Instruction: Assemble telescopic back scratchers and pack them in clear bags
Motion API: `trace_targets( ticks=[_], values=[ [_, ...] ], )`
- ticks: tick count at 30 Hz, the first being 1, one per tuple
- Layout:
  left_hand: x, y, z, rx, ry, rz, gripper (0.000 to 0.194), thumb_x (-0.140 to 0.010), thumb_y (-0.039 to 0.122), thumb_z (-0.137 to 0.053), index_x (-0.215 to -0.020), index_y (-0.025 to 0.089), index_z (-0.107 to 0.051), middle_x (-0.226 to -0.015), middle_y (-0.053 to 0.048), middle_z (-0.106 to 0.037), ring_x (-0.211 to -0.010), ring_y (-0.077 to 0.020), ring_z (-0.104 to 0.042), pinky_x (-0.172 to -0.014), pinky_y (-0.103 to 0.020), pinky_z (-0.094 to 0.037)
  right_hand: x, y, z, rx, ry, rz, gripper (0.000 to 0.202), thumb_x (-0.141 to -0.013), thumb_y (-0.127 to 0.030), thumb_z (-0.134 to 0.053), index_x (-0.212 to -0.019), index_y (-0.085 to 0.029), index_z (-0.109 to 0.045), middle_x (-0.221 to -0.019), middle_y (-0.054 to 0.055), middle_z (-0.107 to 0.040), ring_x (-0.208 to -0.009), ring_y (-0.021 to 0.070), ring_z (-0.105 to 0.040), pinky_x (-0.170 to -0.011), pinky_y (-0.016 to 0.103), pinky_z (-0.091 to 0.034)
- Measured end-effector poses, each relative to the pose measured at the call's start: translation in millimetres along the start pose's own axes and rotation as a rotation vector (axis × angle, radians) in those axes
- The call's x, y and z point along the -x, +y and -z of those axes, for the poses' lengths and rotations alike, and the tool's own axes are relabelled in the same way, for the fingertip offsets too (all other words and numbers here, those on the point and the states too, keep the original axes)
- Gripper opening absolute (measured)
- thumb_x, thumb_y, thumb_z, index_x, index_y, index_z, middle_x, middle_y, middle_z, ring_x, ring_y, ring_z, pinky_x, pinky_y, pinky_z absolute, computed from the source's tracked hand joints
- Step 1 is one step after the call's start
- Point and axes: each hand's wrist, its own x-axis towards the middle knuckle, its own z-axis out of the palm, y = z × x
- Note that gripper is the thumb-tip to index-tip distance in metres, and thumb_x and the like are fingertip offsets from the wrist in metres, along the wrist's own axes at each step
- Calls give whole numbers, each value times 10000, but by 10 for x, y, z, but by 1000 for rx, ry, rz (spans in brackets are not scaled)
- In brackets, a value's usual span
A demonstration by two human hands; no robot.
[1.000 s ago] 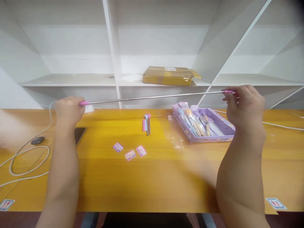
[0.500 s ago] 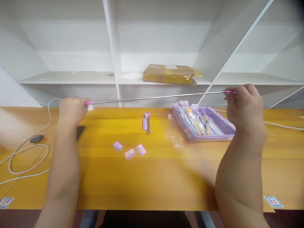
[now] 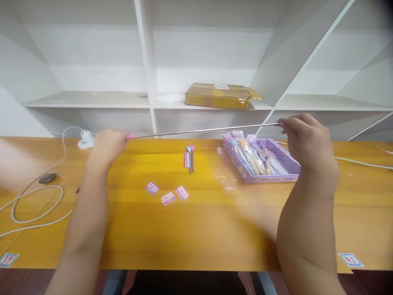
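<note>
Stretched between my two hands is a telescopic back scratcher (image 3: 199, 130), its thin metal rod drawn out long and tilted slightly up to the right. My left hand (image 3: 109, 143) is closed around its pink handle. At the other end, the fingers of my right hand (image 3: 307, 133) pinch the pink tip, which they mostly cover. Below the rod, two shorter back scratchers (image 3: 190, 159) with blue and pink hand-shaped heads lie side by side on the yellow wooden table (image 3: 190, 237). Three small printed cards (image 3: 168, 198) lie nearer to me.
A purple box (image 3: 270, 178) with several plastic-wrapped back scratchers (image 3: 247, 155) stands right of centre, beside clear wrappers (image 3: 229, 183). A taped cardboard box (image 3: 217, 96) rests on the white shelf. At left are a mouse (image 3: 47, 178), a white cable (image 3: 37, 223) and a white plug (image 3: 86, 140).
Both hands have moved closer together, the left one rightward and the right one leftward and slightly down. The extended rod between them now looks shorter.
</note>
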Motion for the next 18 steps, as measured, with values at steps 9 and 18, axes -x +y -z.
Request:
trace_targets(
  ticks=[9, 18],
  values=[
    [29, 705, -101, 71, -75, -119, 423, -1064, 294, -421, -1109, 160, -821, -1015, -224, -804, -1003, -388, -770, -838, -423, -519, -25, -773, -373, -28, -272, 235, 402, -1006, -116, -472, -1263, -232, -759, -1133, 71, -799, -943, 205, -709, -721, 285, -406],
    [155, 1412, -356, 161, -282, -207, 349, -1023, 154, -470, -1136, 171, -800, -1011, -213, -797, -1002, -357, -789, -831, -411, -569, 333, -1957, -871, -79, -561, 441, 438, -1060, -79, -399, -1350, -225, -693, -1180, 97, -781, -863, 192, -677, -632, 325, -282]
  ],
)
